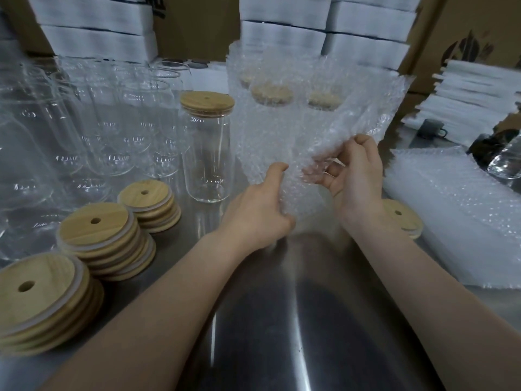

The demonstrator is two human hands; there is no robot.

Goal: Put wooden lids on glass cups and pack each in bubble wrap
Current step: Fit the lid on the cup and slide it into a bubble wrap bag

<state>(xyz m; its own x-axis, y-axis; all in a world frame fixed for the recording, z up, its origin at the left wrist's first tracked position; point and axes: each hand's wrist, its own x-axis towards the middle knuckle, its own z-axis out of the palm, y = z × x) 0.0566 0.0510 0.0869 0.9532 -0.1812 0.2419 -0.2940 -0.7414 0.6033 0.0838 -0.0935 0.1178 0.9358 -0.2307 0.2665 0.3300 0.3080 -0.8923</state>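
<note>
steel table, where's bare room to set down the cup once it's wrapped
Bare steel table lies between the forearms, bordered by the lid stacks to the left and the bubble wrap sheets to the right. Crowded: bare glass cups back left, wrapped cups behind the hands.

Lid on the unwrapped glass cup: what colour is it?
Light tan wood grain; the lid has a small centre hole. It shows best in the head view.

One head-worn camera looks forward and down, close over the steel table (282,320).
</note>
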